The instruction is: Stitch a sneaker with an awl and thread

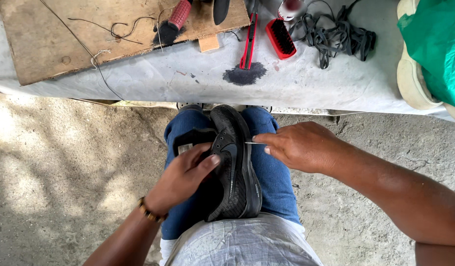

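Shoe (235, 162), black, lies on the lap, left hand (183, 180) in closed grip on its upper; just beside, right hand (299, 146) pinches a needle (254, 143) at its side.

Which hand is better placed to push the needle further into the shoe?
Probably the right hand: its fingers pinch the needle at the black shoe. The left hand steadies the shoe's opening.
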